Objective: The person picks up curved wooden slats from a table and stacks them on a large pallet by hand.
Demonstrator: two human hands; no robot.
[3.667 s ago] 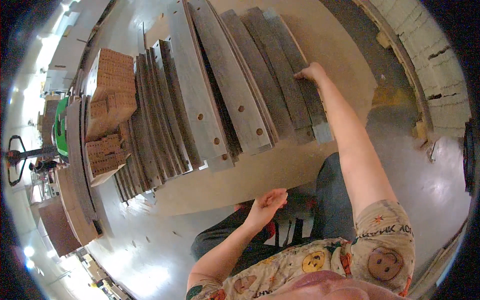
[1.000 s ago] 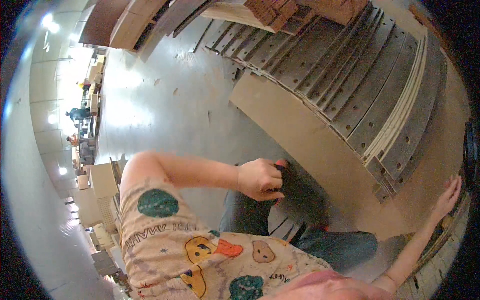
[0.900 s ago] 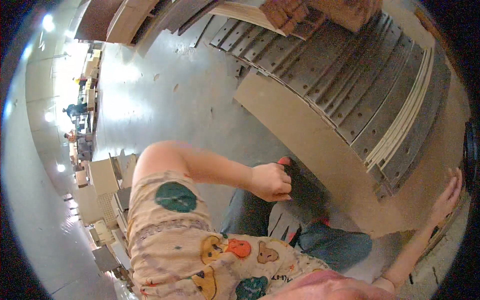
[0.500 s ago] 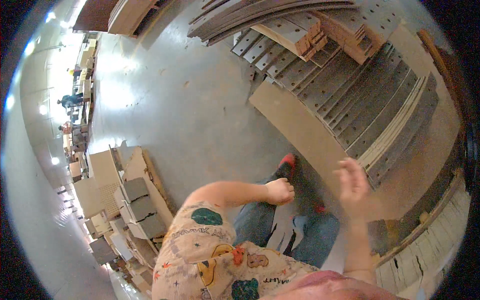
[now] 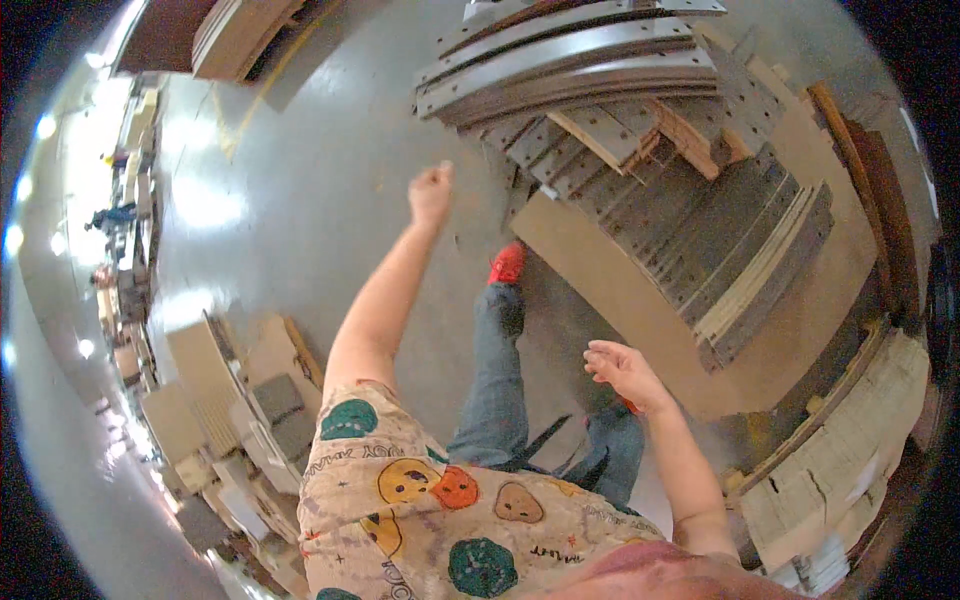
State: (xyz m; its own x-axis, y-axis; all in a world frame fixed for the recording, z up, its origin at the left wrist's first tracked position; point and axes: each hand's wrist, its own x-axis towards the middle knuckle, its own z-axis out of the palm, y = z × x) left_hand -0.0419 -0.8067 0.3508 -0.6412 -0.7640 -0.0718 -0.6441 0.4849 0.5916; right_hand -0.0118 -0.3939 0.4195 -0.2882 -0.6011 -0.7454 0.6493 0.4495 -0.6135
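My left hand (image 5: 432, 196) is held out ahead over the grey floor, its fingers curled into a fist with nothing visible in it. My right hand (image 5: 628, 376) hangs in front of my right leg, fingers loosely bent and partly apart, with nothing in it. Closest to the right hand is a large flat brown sheet (image 5: 585, 240). On that sheet lie rows of grey panels with drilled holes (image 5: 655, 225) and several pale strips (image 5: 765, 270). Neither hand touches these. A red shoe (image 5: 507, 263) is on my forward foot.
Long holed boards (image 5: 580, 75) are piled at the far end of the stack. Boards on a low pallet (image 5: 830, 480) lie at the right. Cardboard and grey blocks (image 5: 230, 420) crowd the left. Brown panels (image 5: 240, 35) stand far left; a distant person (image 5: 115, 217) is beyond.
My left hand has swung forward from near my legs. My right hand has moved left, away from the panels. One leg has stepped ahead, and the stack appears shifted in view.
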